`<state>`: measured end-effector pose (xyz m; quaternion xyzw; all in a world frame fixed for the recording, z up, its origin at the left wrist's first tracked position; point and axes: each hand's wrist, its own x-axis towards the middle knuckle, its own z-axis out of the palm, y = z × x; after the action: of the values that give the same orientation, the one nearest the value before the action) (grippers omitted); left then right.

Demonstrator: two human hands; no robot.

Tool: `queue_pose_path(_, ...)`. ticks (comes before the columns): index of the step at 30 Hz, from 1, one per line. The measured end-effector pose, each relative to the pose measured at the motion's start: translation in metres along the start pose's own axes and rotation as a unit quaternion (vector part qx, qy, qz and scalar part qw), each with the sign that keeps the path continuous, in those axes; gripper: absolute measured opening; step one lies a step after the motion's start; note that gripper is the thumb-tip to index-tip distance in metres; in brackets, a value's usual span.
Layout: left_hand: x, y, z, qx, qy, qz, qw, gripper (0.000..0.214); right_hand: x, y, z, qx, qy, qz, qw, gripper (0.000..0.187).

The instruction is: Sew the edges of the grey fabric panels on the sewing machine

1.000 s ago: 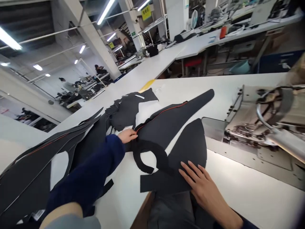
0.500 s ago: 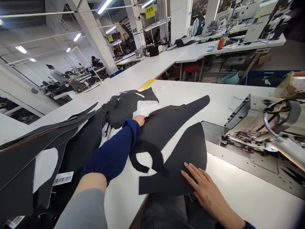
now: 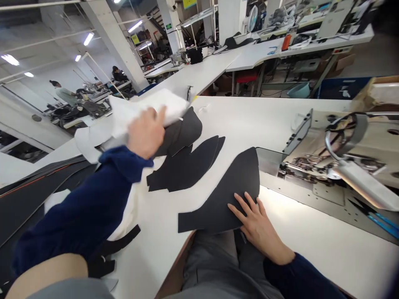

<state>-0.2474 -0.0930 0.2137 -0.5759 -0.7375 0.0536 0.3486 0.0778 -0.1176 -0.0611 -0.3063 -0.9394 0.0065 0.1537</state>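
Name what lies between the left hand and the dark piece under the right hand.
In the head view, overlapping dark cutouts, then a strip of white table, lie between the left hand and that piece.

The left hand (image 3: 146,131) and white piece (image 3: 170,104) blur; the right edge crops a blue-handled tool (image 3: 386,229).

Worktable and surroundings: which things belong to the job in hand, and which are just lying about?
Seemingly in the job:
dark panel under the right hand
blurred white piece in the left hand
dark pieces nearby

Apparently just lying about:
blue-handled tool
blue basin
fan
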Motion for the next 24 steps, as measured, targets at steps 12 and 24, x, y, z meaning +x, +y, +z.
queue_pose_path(12,-0.057,0.173,0.102,-0.300,-0.211,0.317,0.875,0.056,-0.006,-0.009,-0.009,-0.044,-0.010,0.006,0.999,0.073)
queue_pose_path(24,-0.033,0.228,0.114,-0.483,-0.311,0.115,0.810,0.039,-0.007,-0.012,-0.005,-0.068,-0.009,0.038,0.997,0.065)
